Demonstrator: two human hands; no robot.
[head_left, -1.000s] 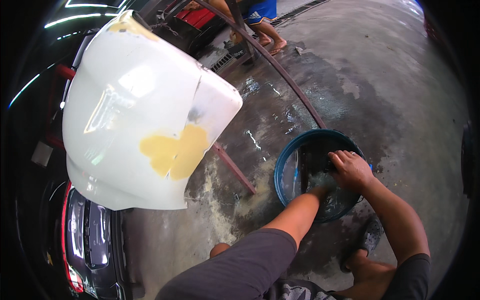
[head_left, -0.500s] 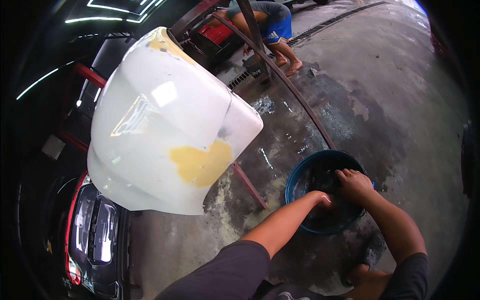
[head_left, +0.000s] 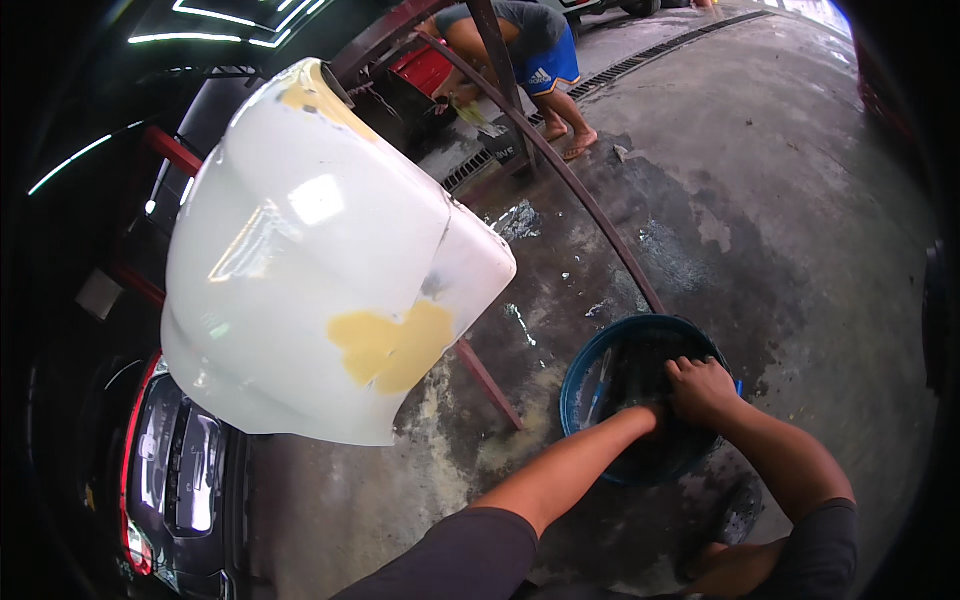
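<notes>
A round blue tub (head_left: 572, 388) stands on the floor in front of me, its inside dark. My left hand (head_left: 650, 417) reaches down into it, and the fingers are hidden in the dark. Beside it, above the tub's right part, my right hand (head_left: 702, 390) has its fingers curled and closed. Whatever that hand grips is hidden beneath it. To the left, a white car body panel (head_left: 270, 270) with smooth yellowish patches (head_left: 395, 345) rests on a reddish-brown metal stand (head_left: 590, 205). Neither hand touches the panel.
Stand legs reach the floor near the tub. Beyond the frame, a person in blue shorts (head_left: 548, 62) bends over a dark bucket (head_left: 508, 145). A floor drain (head_left: 665, 55) runs behind. Wet patches mark the concrete (head_left: 800, 230). A dark car (head_left: 185, 470) stands lower left.
My left hand has sunk deeper into the tub, and its fingers no longer show. The view has shifted slightly. The other person has raised something yellow-green above the bucket.
</notes>
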